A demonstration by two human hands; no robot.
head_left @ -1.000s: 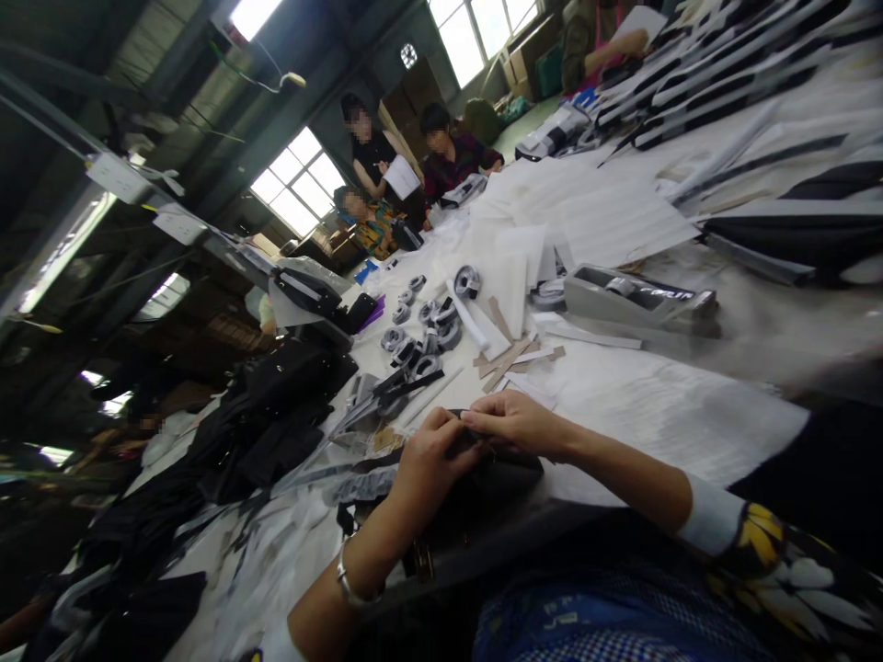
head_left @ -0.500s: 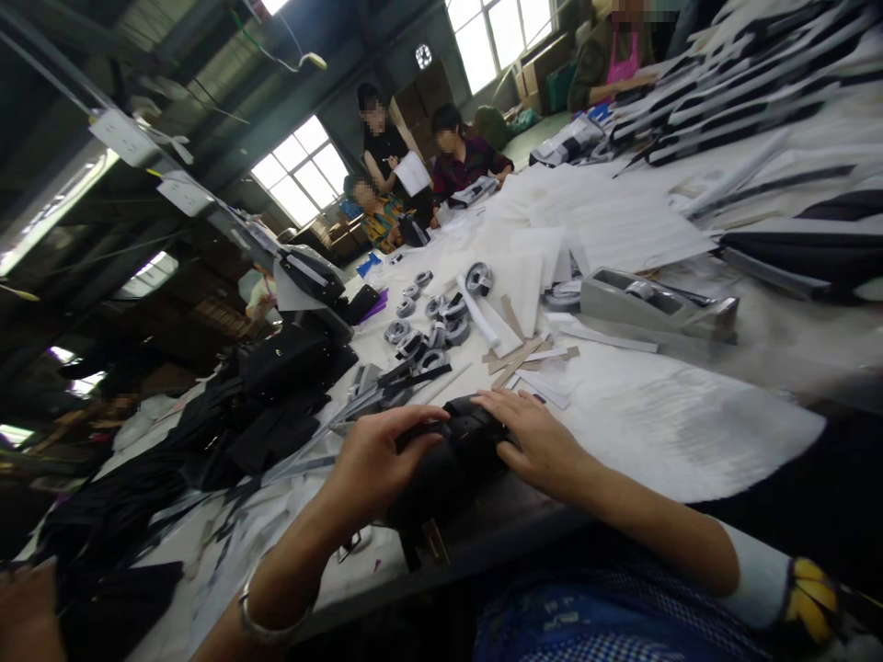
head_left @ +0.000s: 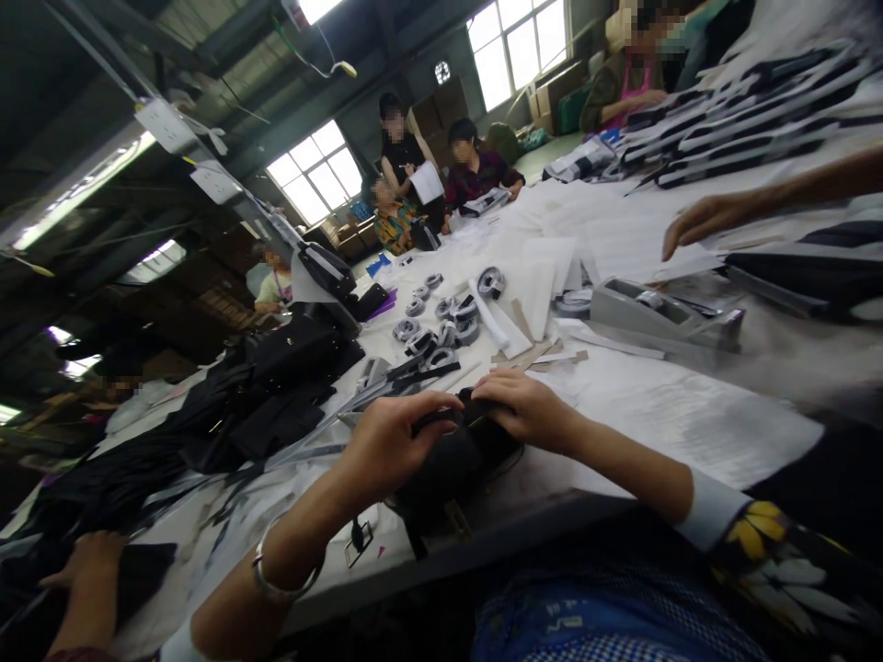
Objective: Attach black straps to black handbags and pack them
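Note:
A black bag (head_left: 441,473) stands at the table's front edge, its lower part dark and hard to make out. My left hand (head_left: 396,441) grips its upper edge, with thumb and fingers closed round the black material. On the bag's top right, the bent fingers of my right hand (head_left: 528,409) are closed over the edge, close to my left fingertips. Below my left forearm, a metal rectangular buckle (head_left: 359,544) lies on the white table (head_left: 338,577).
Beyond the bag are several rolled grey-black strips (head_left: 441,317) and a grey tape dispenser (head_left: 655,313). Black bags (head_left: 290,354) are heaped at left. A co-worker's hand (head_left: 704,221) reaches in from the right; another person's hand (head_left: 93,561) rests on black material at lower left.
My right hand has shifted left along the bag, its fingers now more curled. A co-worker's arm has entered at right, and the lower-left hand shows more fully. The view has shifted slightly.

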